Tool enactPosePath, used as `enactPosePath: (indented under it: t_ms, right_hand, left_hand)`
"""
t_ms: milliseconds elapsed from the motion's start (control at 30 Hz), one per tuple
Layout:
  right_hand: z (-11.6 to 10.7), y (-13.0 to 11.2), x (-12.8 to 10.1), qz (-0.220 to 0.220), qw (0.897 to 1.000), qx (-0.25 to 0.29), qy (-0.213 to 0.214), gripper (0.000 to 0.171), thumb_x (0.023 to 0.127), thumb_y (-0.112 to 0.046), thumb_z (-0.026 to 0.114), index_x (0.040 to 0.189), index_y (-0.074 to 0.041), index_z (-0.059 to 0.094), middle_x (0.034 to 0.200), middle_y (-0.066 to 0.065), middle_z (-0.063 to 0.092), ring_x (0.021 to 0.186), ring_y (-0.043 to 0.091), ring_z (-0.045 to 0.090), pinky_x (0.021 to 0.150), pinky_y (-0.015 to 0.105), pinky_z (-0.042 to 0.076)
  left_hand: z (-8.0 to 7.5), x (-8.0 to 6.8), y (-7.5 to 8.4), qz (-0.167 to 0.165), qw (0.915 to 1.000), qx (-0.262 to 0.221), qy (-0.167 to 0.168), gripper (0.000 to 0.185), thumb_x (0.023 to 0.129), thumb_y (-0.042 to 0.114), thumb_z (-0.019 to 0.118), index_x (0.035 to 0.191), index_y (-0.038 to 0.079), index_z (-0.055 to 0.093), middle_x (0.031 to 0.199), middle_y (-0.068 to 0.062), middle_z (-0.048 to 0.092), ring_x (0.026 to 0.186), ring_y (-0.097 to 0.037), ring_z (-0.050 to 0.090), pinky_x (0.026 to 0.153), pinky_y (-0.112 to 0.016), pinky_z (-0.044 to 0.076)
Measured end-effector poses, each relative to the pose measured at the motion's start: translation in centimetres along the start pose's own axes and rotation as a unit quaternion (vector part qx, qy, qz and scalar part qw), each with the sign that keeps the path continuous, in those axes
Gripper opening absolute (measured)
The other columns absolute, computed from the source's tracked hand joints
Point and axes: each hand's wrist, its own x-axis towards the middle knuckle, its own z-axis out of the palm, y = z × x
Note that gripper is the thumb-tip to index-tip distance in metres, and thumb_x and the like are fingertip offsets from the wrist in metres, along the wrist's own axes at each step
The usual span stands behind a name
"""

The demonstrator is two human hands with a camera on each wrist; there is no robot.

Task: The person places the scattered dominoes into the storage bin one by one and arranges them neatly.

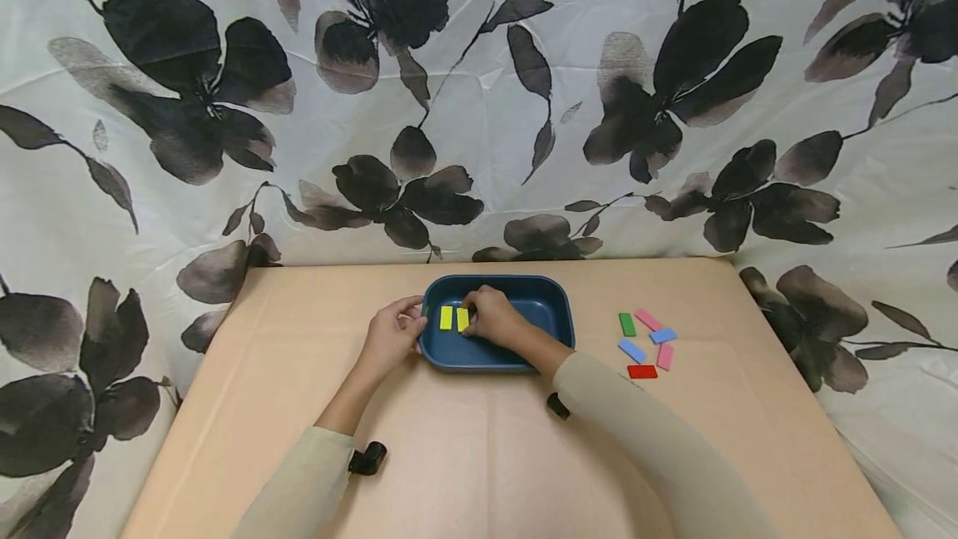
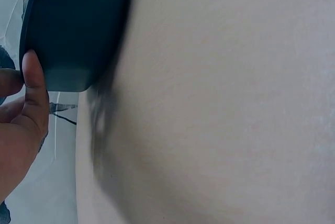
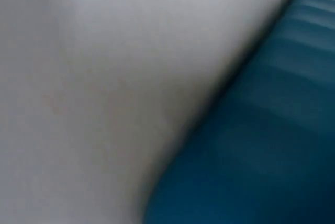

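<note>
A dark blue tray [image 1: 524,279] sits in the middle of the tan table. Two yellow blocks lie side by side in its left half, one [image 1: 446,318] free and the other [image 1: 462,319] under my right hand's fingertips. My right hand [image 1: 470,316] reaches into the tray with curled fingers pinching that block. My left hand [image 1: 413,324] grips the tray's left rim. In the left wrist view my left hand [image 2: 23,98] has its thumb against the tray's outer wall [image 2: 73,25]. The right wrist view is blurred and shows only the tray's wall [image 3: 272,145].
Several loose blocks lie on the table right of the tray: a green one [image 1: 627,324], a pink one [image 1: 648,319], a blue one [image 1: 632,350] and a red one [image 1: 642,372] among them. Flower-patterned cloth hangs behind and beside the table [image 1: 449,456].
</note>
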Motion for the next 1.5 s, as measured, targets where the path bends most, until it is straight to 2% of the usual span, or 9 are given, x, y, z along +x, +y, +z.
enactPosePath:
  t_ms: [200, 433, 800, 1500]
  right_hand:
    - [0.7, -0.4, -0.5, 0.010, 1.000, 0.023, 0.008, 0.047, 0.081, -0.019, 0.090, 0.122, -0.003, 0.072, 0.104, 0.009, 0.060, 0.080, 0.009, 0.057, 0.072, 0.019, 0.054]
    - [1.4, -0.4, -0.9, 0.016, 0.999, 0.049, 0.010, 0.046, 0.082, -0.019, 0.089, 0.122, -0.003, 0.071, 0.097, 0.005, 0.060, 0.078, 0.009, 0.056, 0.070, 0.019, 0.053]
    - [1.6, -0.9, -1.5, 0.006, 0.999, 0.048, 0.024, 0.047, 0.082, -0.022, 0.089, 0.122, -0.003, 0.071, 0.093, 0.002, 0.063, 0.076, 0.009, 0.056, 0.070, 0.020, 0.052]
    - [1.9, -2.2, -3.1, 0.020, 0.999, 0.042, 0.022, 0.049, 0.083, -0.023, 0.089, 0.124, -0.002, 0.070, 0.094, 0.003, 0.062, 0.081, 0.012, 0.055, 0.074, 0.022, 0.051]
  left_hand:
    - [-0.1, -0.6, 0.0, -0.002, 1.0000, -0.002, -0.003, 0.039, 0.099, 0.000, 0.065, 0.138, -0.002, 0.061, 0.102, -0.017, 0.060, 0.058, -0.015, 0.060, 0.053, -0.037, 0.063]
    - [-0.3, -1.2, -0.2, -0.002, 0.9999, -0.008, -0.009, 0.039, 0.099, 0.000, 0.066, 0.138, -0.002, 0.061, 0.102, -0.018, 0.060, 0.059, -0.015, 0.060, 0.053, -0.033, 0.062]
    - [-0.5, -1.8, 0.0, 0.001, 0.9999, -0.006, -0.016, 0.040, 0.099, 0.000, 0.066, 0.138, -0.003, 0.060, 0.102, -0.017, 0.060, 0.059, -0.014, 0.060, 0.054, -0.036, 0.063]
    - [-0.9, -3.3, -0.1, 0.008, 0.9995, -0.002, -0.032, 0.041, 0.099, 0.001, 0.065, 0.139, -0.002, 0.059, 0.104, -0.017, 0.060, 0.061, -0.016, 0.062, 0.057, -0.041, 0.064]
